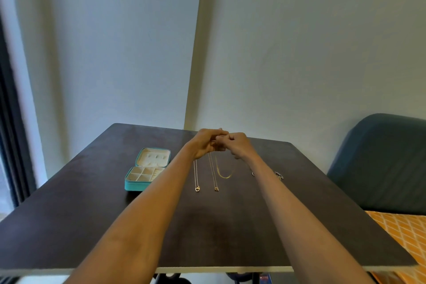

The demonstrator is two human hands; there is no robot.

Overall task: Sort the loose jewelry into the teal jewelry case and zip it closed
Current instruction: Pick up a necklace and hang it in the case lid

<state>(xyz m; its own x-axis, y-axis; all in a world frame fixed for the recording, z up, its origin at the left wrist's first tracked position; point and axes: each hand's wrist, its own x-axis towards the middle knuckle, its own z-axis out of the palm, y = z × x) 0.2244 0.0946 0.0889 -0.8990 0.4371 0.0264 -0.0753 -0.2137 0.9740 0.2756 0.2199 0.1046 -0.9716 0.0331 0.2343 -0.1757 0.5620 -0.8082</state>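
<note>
Hands meet beyond the necklaces: your left hand and right hand pinch a chain's top end together. Lift it slowly so its pendant clears the table, then coil it into the open case, left.

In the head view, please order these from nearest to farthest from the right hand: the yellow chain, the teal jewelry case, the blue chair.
From the right hand:
1. Yellow chain, just below it on the table.
2. Teal jewelry case, open, to the left.
3. Blue chair, off the table's right side.
</note>
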